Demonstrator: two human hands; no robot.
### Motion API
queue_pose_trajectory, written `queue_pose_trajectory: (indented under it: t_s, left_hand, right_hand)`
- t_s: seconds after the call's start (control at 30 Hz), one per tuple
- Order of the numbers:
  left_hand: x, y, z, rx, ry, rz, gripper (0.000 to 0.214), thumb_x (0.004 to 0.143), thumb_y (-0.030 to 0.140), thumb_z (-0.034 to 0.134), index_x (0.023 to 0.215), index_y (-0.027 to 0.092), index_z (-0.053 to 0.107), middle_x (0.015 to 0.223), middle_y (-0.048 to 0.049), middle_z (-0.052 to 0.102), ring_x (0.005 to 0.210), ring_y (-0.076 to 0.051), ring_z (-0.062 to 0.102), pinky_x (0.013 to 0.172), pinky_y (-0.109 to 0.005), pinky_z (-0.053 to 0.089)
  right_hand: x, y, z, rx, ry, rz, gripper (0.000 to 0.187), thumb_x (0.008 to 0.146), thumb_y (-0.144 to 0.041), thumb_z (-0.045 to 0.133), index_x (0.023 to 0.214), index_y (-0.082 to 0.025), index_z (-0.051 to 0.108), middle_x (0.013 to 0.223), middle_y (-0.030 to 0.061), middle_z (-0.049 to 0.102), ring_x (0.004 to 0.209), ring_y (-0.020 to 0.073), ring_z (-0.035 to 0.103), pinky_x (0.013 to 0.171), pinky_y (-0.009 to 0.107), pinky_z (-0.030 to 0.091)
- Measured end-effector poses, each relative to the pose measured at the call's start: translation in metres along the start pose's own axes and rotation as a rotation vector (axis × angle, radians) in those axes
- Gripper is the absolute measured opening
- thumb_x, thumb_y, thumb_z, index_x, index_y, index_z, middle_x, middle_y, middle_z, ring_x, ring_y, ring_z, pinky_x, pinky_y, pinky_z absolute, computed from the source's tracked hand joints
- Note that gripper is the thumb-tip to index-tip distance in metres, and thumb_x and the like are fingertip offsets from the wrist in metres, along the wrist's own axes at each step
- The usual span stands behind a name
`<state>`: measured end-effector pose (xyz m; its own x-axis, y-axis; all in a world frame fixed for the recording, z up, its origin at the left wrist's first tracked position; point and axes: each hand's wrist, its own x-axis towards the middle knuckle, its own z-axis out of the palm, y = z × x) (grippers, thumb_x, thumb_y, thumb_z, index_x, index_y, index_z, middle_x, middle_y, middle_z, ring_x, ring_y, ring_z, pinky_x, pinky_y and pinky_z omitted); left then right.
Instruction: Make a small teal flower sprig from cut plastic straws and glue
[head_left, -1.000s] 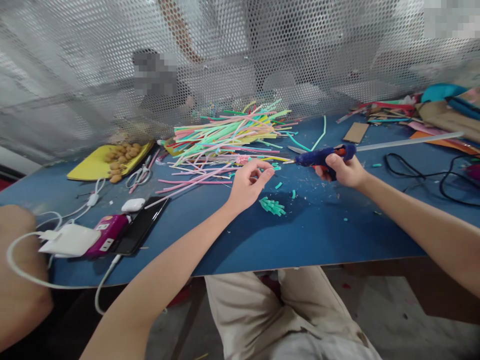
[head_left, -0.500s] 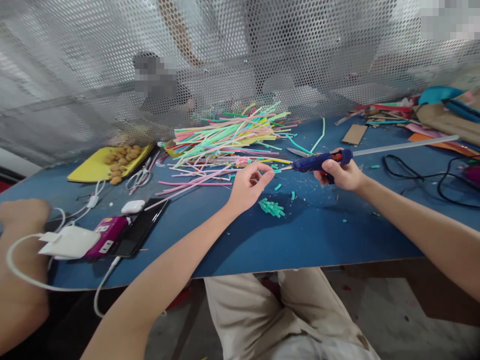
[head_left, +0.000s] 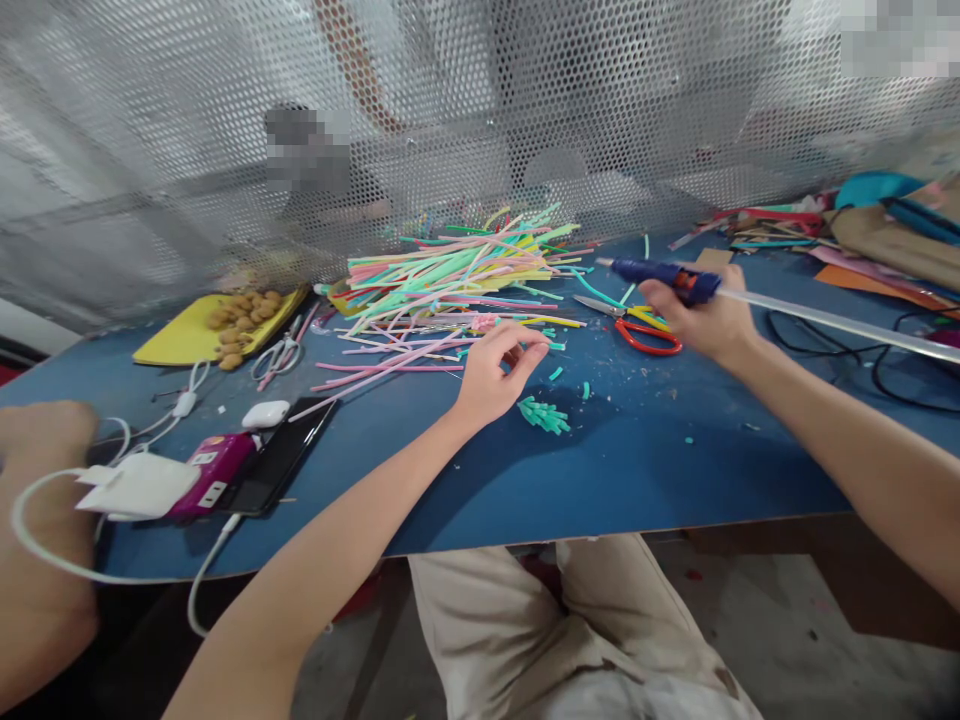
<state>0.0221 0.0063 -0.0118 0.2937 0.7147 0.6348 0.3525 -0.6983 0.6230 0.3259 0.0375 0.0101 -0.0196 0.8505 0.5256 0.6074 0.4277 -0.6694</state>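
Lying nearest on the blue tabletop [head_left: 480, 510], with 12 o'clock straight away from the wearer, a black phone [head_left: 279, 462] sits at about 8 from the left hand [head_left: 496, 378]. Closer in, a teal cluster [head_left: 545, 415] of short bristly bits rests at 6 o'clock from that hand's fingertips, near them but apart, its long axis running from 10 to 4. Two loose teal snippets [head_left: 556, 374] lie between and to the right.

The left hand's grip is closed, thumb and forefinger pinched on a short teal piece [head_left: 556, 346] whose free end points to 3 o'clock. Scissors [head_left: 622, 316] with red handles lie at 3 from it, blades toward 10.

The right hand [head_left: 709, 320] is wrapped around a blue glue gun [head_left: 652, 275]; whether a finger presses the trigger I cannot tell. The gun's long axis runs from just past 9 at the nozzle [head_left: 604, 262] to just past 3 along the clear glue stick [head_left: 825, 319]. From the pinched piece, the nozzle stands at about 1 o'clock, apart from it. The left hand is the nearer one to the cluster.

Farther off, pastel stems [head_left: 457, 270] pile up between 10 and 11, before a perforated screen [head_left: 450, 90].
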Motion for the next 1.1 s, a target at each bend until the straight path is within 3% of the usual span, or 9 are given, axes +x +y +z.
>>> queue_pose_trajectory:
  t_s: [0.07, 0.17, 0.3, 0.4, 0.5, 0.6, 0.67, 0.87, 1.1]
  left_hand:
    - [0.0, 0.0, 0.0, 0.064, 0.001, 0.083, 0.021, 0.099, 0.04, 0.064, 0.096, 0.021, 0.074, 0.096, -0.0037, 0.074, 0.063, -0.008, 0.058, 0.063, -0.024, 0.051]
    - [-0.002, -0.001, 0.0, 0.13, -0.003, 0.186, 0.015, 0.098, 0.035, 0.066, 0.098, 0.023, 0.076, 0.095, -0.0024, 0.076, 0.063, -0.008, 0.058, 0.065, -0.024, 0.051]
    - [-0.004, -0.003, -0.001, 0.177, -0.061, 0.281, 0.01, 0.096, 0.03, 0.07, 0.101, 0.027, 0.077, 0.098, -0.0009, 0.079, 0.076, -0.01, 0.069, 0.07, -0.024, 0.053]
    - [-0.003, -0.004, -0.002, 0.22, -0.086, 0.311, 0.011, 0.097, 0.029, 0.069, 0.103, 0.027, 0.077, 0.101, -0.001, 0.08, 0.087, -0.012, 0.073, 0.077, -0.025, 0.055]
    - [-0.002, -0.005, -0.002, 0.277, -0.165, 0.345, 0.016, 0.102, 0.028, 0.06, 0.106, 0.026, 0.076, 0.106, -0.0014, 0.079, 0.093, -0.012, 0.074, 0.081, -0.024, 0.055]
    - [-0.001, -0.005, 0.0, 0.33, -0.235, 0.362, 0.022, 0.105, 0.031, 0.055, 0.105, 0.024, 0.076, 0.108, -0.0008, 0.079, 0.094, -0.012, 0.075, 0.081, -0.022, 0.055]
    - [-0.001, -0.005, 0.001, 0.351, -0.248, 0.356, 0.024, 0.105, 0.033, 0.054, 0.104, 0.024, 0.076, 0.108, -0.0002, 0.079, 0.094, -0.011, 0.075, 0.082, -0.021, 0.054]
    - [-0.002, -0.005, 0.002, 0.424, -0.273, 0.346, 0.027, 0.107, 0.038, 0.05, 0.108, 0.025, 0.074, 0.11, 0.0006, 0.078, 0.093, -0.01, 0.074, 0.08, -0.021, 0.053]
    - [-0.001, -0.008, 0.004, 0.53, -0.29, 0.4, 0.029, 0.108, 0.039, 0.048, 0.109, 0.025, 0.074, 0.108, 0.0005, 0.078, 0.089, -0.011, 0.073, 0.073, -0.025, 0.049]
  right_hand:
    - [0.011, 0.007, -0.011, -0.429, 0.098, 0.082, 0.037, 0.089, -0.058, 0.066, 0.088, -0.021, 0.064, 0.077, 0.0087, 0.062, 0.073, 0.0218, 0.051, 0.068, 0.035, 0.035]
    - [0.022, 0.032, -0.027, -0.749, -0.082, 0.189, 0.049, 0.089, -0.046, 0.065, 0.126, -0.015, 0.058, 0.122, 0.0238, 0.064, 0.096, 0.0306, 0.06, 0.074, 0.041, 0.036]
    - [0.028, 0.067, -0.038, -0.82, -0.25, 0.294, 0.055, 0.089, -0.031, 0.06, 0.138, -0.008, 0.05, 0.138, 0.0322, 0.053, 0.118, 0.036, 0.056, 0.082, 0.045, 0.036]
    - [0.031, 0.07, -0.04, -0.822, -0.173, 0.251, 0.05, 0.09, -0.028, 0.058, 0.134, -0.004, 0.054, 0.138, 0.0347, 0.053, 0.124, 0.0391, 0.052, 0.088, 0.049, 0.036]
    - [0.031, 0.05, -0.034, -0.535, -0.066, 0.03, 0.038, 0.088, -0.023, 0.061, 0.125, -0.012, 0.064, 0.125, 0.0236, 0.065, 0.11, 0.0283, 0.06, 0.088, 0.043, 0.043]
    - [0.02, 0.017, -0.017, 0.026, -0.213, -0.093, 0.024, 0.095, -0.034, 0.058, 0.108, -0.017, 0.07, 0.095, 0.0114, 0.073, 0.076, 0.018, 0.063, 0.072, 0.036, 0.049]
    - [0.008, -0.005, -0.001, 0.206, -0.332, -0.122, 0.024, 0.094, -0.04, 0.064, 0.106, -0.021, 0.071, 0.093, 0.0083, 0.075, 0.082, 0.0202, 0.068, 0.078, 0.037, 0.054]
    - [-0.02, -0.037, 0.035, 0.351, -0.649, -0.058, 0.032, 0.085, -0.049, 0.075, 0.106, -0.026, 0.07, 0.095, 0.0031, 0.079, 0.087, 0.0209, 0.073, 0.081, 0.038, 0.056]
    - [-0.023, -0.033, 0.045, 0.432, -0.684, 0.143, 0.037, 0.079, -0.044, 0.08, 0.106, -0.023, 0.066, 0.089, 0.0037, 0.08, 0.079, 0.0195, 0.072, 0.076, 0.037, 0.055]
